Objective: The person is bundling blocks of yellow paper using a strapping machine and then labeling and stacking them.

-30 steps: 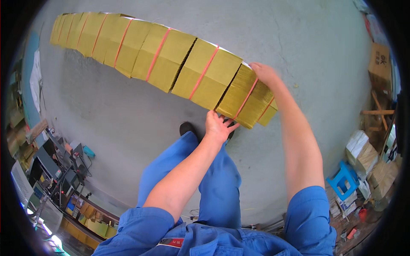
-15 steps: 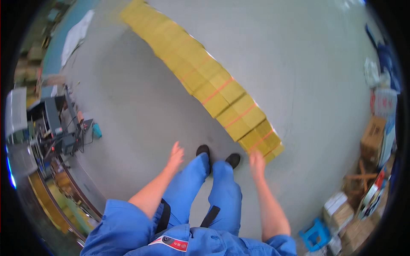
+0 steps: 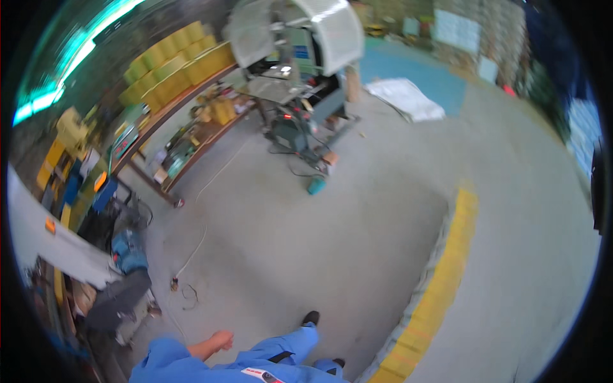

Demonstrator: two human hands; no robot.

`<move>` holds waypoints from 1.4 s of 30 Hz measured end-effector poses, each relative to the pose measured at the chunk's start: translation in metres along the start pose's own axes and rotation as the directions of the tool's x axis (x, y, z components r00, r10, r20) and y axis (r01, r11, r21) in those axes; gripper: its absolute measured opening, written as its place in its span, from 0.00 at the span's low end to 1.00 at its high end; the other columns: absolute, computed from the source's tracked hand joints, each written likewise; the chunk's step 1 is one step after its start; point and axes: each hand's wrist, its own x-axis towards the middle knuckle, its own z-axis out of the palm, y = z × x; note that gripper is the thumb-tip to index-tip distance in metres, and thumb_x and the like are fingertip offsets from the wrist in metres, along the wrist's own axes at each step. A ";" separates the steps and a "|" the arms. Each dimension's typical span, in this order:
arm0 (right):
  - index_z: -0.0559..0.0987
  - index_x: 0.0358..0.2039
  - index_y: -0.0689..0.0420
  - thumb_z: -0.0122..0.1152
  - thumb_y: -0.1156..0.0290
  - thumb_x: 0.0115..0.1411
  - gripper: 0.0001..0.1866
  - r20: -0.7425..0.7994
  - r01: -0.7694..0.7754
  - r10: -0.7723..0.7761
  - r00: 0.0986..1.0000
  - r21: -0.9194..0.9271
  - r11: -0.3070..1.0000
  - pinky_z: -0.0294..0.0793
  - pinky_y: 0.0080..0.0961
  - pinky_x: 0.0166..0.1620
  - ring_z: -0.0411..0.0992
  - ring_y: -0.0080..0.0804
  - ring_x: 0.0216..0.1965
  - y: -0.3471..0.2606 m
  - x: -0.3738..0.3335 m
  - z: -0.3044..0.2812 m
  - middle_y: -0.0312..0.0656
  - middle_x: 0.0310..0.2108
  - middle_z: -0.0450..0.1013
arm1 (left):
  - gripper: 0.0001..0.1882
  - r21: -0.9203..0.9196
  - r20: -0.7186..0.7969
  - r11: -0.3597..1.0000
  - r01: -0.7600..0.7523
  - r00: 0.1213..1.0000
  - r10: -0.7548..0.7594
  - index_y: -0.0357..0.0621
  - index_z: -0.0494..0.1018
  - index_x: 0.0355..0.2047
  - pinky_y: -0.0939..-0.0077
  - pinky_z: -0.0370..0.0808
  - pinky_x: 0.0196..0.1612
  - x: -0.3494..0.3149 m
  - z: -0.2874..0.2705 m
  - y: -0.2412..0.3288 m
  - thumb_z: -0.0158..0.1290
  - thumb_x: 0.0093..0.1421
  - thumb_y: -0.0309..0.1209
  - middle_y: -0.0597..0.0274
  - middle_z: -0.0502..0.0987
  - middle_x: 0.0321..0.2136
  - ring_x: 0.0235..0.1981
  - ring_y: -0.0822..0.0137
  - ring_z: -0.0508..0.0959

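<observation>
My left hand hangs low beside my blue trousers, its fingers curled in, with nothing visible in it. It touches nothing and stays well above the floor. My right hand is out of the picture. On the floor to my right stands a long row of yellow paper-like bundles, packed one against another. The row runs from the lower edge away toward the far right, and its near end is cut off.
Ahead is a machine with a curved whitish hood. A workbench left of it carries yellow stacks. A cable with a plug crosses the floor. Grey and blue equipment stands at the left. A white sheet lies farther off.
My view has swung left and up, bringing the machine and workbench ahead. The yellow row now lies to my right. My right hand, earlier near its end, has left the picture. My left hand has lowered.
</observation>
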 end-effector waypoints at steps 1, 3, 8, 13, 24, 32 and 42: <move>0.80 0.41 0.62 0.53 0.64 0.56 0.18 0.016 0.059 -0.059 0.998 -0.022 0.998 0.76 0.41 0.40 0.77 0.49 0.37 -0.028 0.023 -0.018 0.56 0.34 0.78 | 0.17 -0.030 0.002 0.996 0.084 0.996 -0.084 0.40 0.71 0.38 0.57 0.78 0.29 -0.015 -0.004 -0.027 0.47 0.63 0.43 0.51 0.77 0.32 0.26 0.58 0.78; 0.80 0.41 0.62 0.53 0.64 0.56 0.18 0.073 0.165 -0.160 0.984 -0.067 0.984 0.76 0.40 0.40 0.77 0.47 0.37 -0.083 0.062 -0.045 0.55 0.34 0.78 | 0.18 0.039 0.043 0.980 0.193 0.980 -0.194 0.41 0.72 0.35 0.59 0.76 0.26 -0.030 -0.006 -0.070 0.46 0.63 0.45 0.55 0.77 0.28 0.25 0.59 0.78; 0.80 0.42 0.62 0.54 0.64 0.56 0.18 0.224 0.378 -0.356 0.907 -0.060 0.924 0.76 0.37 0.39 0.77 0.43 0.36 -0.287 0.169 -0.029 0.53 0.33 0.78 | 0.19 -0.148 0.046 0.985 0.088 0.996 -0.082 0.41 0.73 0.34 0.60 0.76 0.25 0.017 -0.055 -0.043 0.45 0.63 0.46 0.56 0.76 0.26 0.24 0.60 0.77; 0.80 0.44 0.62 0.55 0.64 0.56 0.19 0.394 0.431 -0.391 0.832 -0.015 0.902 0.76 0.34 0.38 0.78 0.38 0.36 -0.427 0.213 0.020 0.51 0.33 0.79 | 0.20 -0.194 0.068 0.981 0.019 0.998 -0.006 0.42 0.73 0.32 0.61 0.74 0.24 0.057 -0.126 -0.020 0.45 0.63 0.47 0.58 0.76 0.24 0.24 0.61 0.77; 0.82 0.41 0.60 0.59 0.65 0.56 0.15 0.487 0.321 -0.373 0.789 0.190 0.928 0.76 0.26 0.39 0.77 0.28 0.36 -0.725 0.318 0.077 0.43 0.35 0.80 | 0.15 -0.524 -0.299 0.822 -0.224 0.952 0.070 0.45 0.74 0.36 0.74 0.72 0.24 0.168 -0.350 0.218 0.50 0.61 0.44 0.67 0.75 0.26 0.23 0.72 0.74; 0.81 0.39 0.58 0.59 0.58 0.55 0.17 0.471 0.841 -0.697 0.541 -0.313 0.441 0.75 0.27 0.35 0.76 0.29 0.32 -0.874 0.526 0.132 0.46 0.31 0.78 | 0.16 -0.833 -0.113 0.543 0.105 0.929 -0.353 0.44 0.73 0.39 0.64 0.73 0.23 0.211 -0.362 0.290 0.51 0.60 0.43 0.58 0.73 0.30 0.26 0.64 0.74; 0.81 0.38 0.57 0.59 0.57 0.56 0.17 0.833 0.934 -0.524 -0.178 -0.025 -0.357 0.75 0.27 0.33 0.76 0.29 0.31 -1.196 0.677 0.247 0.46 0.31 0.78 | 0.21 -0.800 -0.489 0.524 -0.293 0.824 -0.287 0.43 0.75 0.41 0.71 0.75 0.27 0.289 -0.578 0.425 0.52 0.59 0.48 0.62 0.76 0.28 0.25 0.69 0.76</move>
